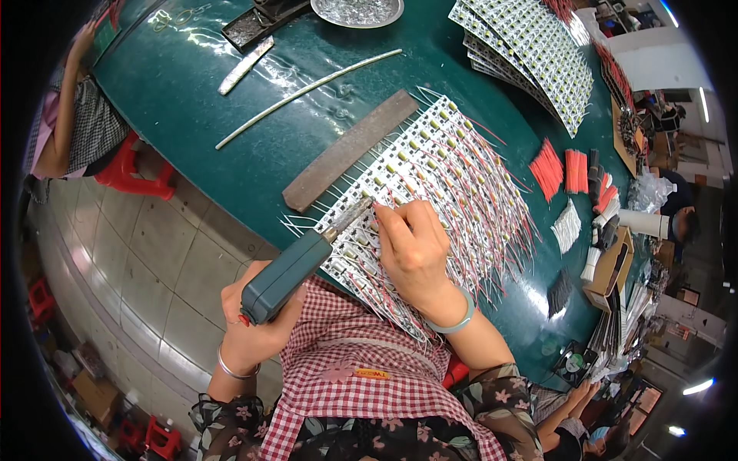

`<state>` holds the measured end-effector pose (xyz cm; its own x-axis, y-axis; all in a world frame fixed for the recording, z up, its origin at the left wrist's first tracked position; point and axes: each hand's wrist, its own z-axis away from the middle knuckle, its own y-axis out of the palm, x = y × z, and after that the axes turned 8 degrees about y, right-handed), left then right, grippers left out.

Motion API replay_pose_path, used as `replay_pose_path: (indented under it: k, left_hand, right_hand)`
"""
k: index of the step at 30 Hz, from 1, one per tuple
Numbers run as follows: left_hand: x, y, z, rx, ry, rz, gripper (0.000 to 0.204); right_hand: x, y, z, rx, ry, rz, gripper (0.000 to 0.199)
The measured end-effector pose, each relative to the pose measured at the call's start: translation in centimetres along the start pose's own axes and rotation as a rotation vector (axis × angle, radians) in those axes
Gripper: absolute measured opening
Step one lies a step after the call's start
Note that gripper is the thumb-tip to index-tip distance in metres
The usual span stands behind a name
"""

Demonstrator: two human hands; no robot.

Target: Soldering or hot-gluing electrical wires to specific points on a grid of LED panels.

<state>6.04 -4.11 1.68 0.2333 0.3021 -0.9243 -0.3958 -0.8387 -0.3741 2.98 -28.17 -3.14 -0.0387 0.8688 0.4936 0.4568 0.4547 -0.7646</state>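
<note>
My left hand [250, 326] is closed around the handle of a dark green soldering gun [288, 278], its metal tip pointing up and right onto a white circuit-board panel [378, 182]. Rows of small green-yellow components cover the panel, and many thin red and white wires trail off its right side. Close beside the tip, my right hand [415, 250] pinches thumb and finger together over the board. A trace of red shows at those fingertips, seemingly a thin wire, mostly hidden. Along the panel's upper left edge a brown bar [350, 150] lies across white wire ends.
A long pale rod [307, 96], a flat strip [246, 66] and a metal dish [357, 11] lie farther back on the green table [184, 100]. Stacked panels [530, 65] stand back right. Red wire bundles [546, 170] lie at right. Other people sit at left and lower right.
</note>
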Motion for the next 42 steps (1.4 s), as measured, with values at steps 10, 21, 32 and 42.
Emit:
replay_pose_path:
  k: [10,21,32,42]
  left_hand:
    - [0.1,-0.3,0.7,-0.081,-0.047,0.040,0.022]
    - [0.1,-0.7,2.0,-0.102,-0.169,0.070,0.025]
    - [0.3,-0.8,2.8,-0.103,-0.134,0.146,0.024]
    - [1.2,-0.7,2.7,-0.072,0.001,0.068,0.023]
  right_hand:
    - [0.0,0.1,0.0,-0.010,-0.007,0.011,0.022]
    - [0.6,-0.4,0.1,-0.030,0.008,-0.020,0.023]
    - [1.6,-0.5,0.6,0.023,0.023,-0.054,0.023]
    - [1.6,-0.1,0.9,0.027,0.041,-0.038,0.028]
